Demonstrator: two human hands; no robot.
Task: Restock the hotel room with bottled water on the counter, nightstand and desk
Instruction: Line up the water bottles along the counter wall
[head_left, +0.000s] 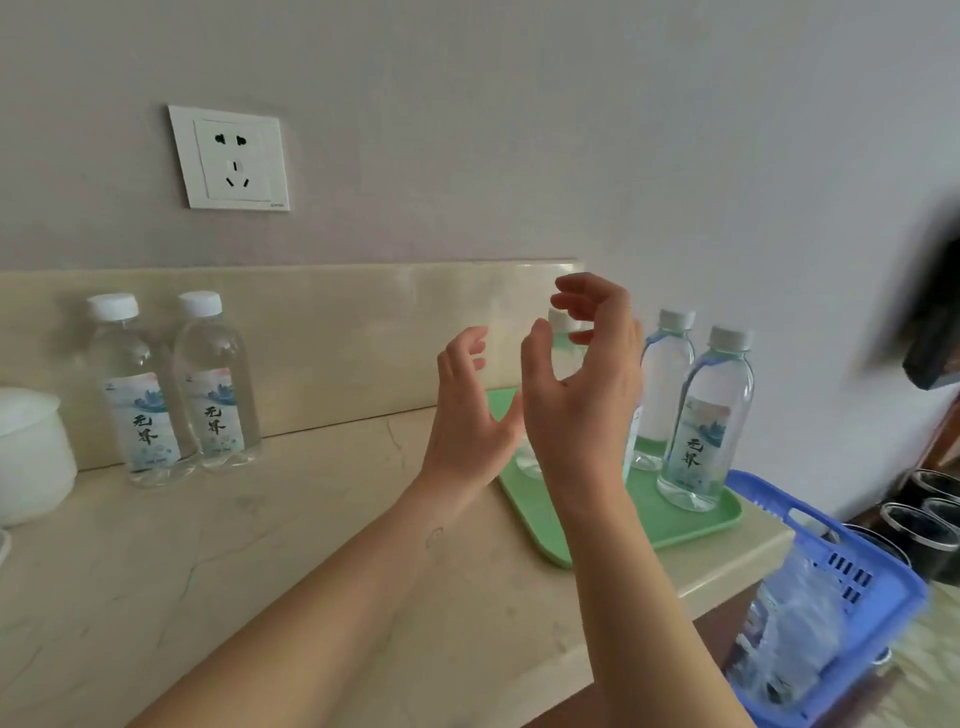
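Clear plastic water bottle on green plastic tray is mostly hidden by loosely curled, empty right hand and left hand.

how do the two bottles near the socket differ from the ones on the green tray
The socket pair stands on the bare counter; the tray bottles stand on the green tray. The socket pair is in full view; one tray bottle is partly hidden behind the right hand. All are upright, white-capped and clear.
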